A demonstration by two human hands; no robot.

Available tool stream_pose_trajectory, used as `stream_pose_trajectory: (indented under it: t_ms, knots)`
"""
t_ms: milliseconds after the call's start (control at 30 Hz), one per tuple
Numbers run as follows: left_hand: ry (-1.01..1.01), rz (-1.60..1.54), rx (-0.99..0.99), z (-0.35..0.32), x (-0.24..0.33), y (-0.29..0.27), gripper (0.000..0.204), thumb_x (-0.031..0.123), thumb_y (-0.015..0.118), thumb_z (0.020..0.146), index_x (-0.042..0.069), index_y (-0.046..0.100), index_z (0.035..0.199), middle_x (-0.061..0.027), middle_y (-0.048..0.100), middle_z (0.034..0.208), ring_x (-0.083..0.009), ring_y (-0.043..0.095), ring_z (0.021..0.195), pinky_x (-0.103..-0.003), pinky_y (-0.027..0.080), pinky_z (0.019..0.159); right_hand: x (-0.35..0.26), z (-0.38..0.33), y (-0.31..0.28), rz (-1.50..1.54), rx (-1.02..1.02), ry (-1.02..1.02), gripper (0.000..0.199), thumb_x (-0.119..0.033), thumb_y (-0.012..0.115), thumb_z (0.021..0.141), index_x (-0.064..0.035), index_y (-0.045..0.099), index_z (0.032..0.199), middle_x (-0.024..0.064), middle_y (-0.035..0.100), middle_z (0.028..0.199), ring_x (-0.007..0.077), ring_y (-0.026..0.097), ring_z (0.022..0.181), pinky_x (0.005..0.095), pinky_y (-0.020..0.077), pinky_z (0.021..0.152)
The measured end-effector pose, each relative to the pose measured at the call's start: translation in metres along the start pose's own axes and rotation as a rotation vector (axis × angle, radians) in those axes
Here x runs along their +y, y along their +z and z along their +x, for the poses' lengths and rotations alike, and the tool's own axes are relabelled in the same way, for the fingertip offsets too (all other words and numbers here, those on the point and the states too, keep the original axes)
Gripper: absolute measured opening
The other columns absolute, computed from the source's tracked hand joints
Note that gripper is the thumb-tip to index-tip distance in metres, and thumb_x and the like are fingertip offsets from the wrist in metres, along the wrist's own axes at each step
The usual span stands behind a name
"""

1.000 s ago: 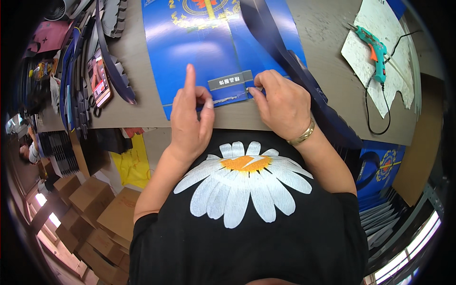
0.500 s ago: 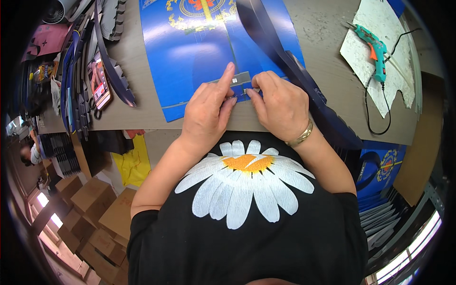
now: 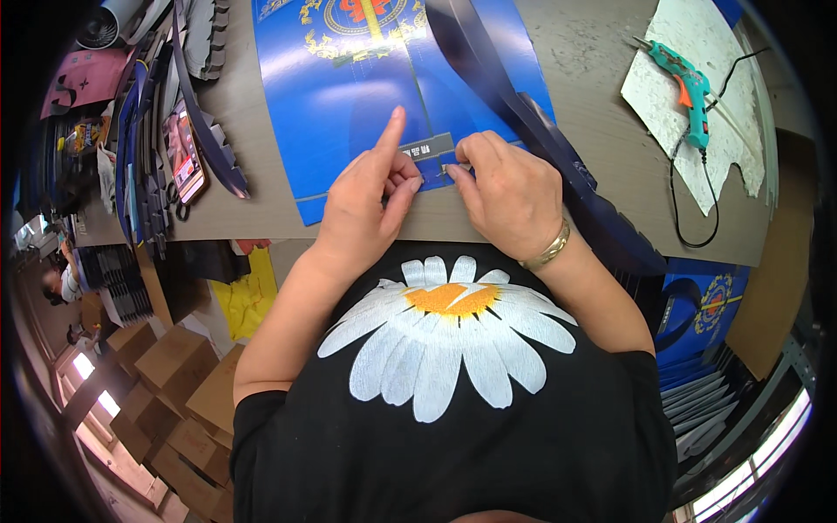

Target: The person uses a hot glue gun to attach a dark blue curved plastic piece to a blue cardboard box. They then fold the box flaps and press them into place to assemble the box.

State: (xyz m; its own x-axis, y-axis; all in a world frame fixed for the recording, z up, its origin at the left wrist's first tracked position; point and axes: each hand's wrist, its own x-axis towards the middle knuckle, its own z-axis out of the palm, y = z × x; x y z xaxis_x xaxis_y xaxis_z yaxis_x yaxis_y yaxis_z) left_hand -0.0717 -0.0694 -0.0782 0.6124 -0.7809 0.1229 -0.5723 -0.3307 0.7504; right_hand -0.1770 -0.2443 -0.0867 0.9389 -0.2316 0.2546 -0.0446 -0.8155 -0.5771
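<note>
Left of the hands lies a slim rectangular phone with a lit screen point(image 3: 185, 164). The left hand point(image 3: 362, 199), index finger stretched out, hovers or rests at the near edge of a glossy blue printed sheet point(image 3: 318, 122) beneath both hands. Apart from it, the right hand point(image 3: 513, 187) bends thumb and forefinger there; I can't tell whether either grips anything. Rightward: a curved navy strip point(image 3: 549, 135), then a teal glue gun with an orange trigger point(image 3: 695, 91).

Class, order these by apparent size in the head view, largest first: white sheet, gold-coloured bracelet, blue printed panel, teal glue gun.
1. Blue printed panel
2. White sheet
3. Teal glue gun
4. Gold-coloured bracelet
</note>
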Motion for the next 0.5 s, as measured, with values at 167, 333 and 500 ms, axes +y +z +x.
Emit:
stream_pose_trajectory:
  t_ms: [167, 333, 500]
  knots:
    - [-0.073, -0.008, -0.028, 0.001, 0.009, 0.002, 0.084, -0.007, 0.073, 0.085, 0.004, 0.037, 0.16, -0.006, 0.064, 0.089, -0.015, 0.06, 0.076, -0.028, 0.053, 0.07, -0.001, 0.0, 0.0, -0.002, 0.004, -0.005, 0.019, -0.015, 0.073, 0.089, -0.0092, 0.058, 0.097, 0.0076, 0.062, 0.084, 0.0272, 0.067, 0.071, 0.0395, 0.0522, 0.059]
    - [0.038, 0.129, 0.022, 0.001, 0.007, 0.009, 0.082, -0.01, 0.072, 0.083, 0.004, 0.04, 0.158, -0.0054, 0.06, 0.085, -0.0173, 0.058, 0.072, -0.029, 0.052, 0.067, 0.0, 0.0, 0.0, 0.009, -0.002, -0.001, 0.019, -0.015, 0.073, 0.088, -0.0092, 0.058, 0.097, 0.0076, 0.062, 0.084, 0.0273, 0.067, 0.071, 0.0395, 0.0522, 0.059]
    - [0.13, 0.259, 0.052, 0.001, 0.004, 0.013, 0.079, -0.011, 0.07, 0.083, 0.003, 0.044, 0.156, -0.006, 0.058, 0.084, -0.018, 0.057, 0.071, -0.029, 0.051, 0.065, 0.0, 0.0, 0.0, 0.0, 0.008, -0.008, 0.02, -0.015, 0.074, 0.088, -0.0093, 0.057, 0.096, 0.0075, 0.061, 0.084, 0.0272, 0.067, 0.071, 0.0397, 0.0521, 0.059]
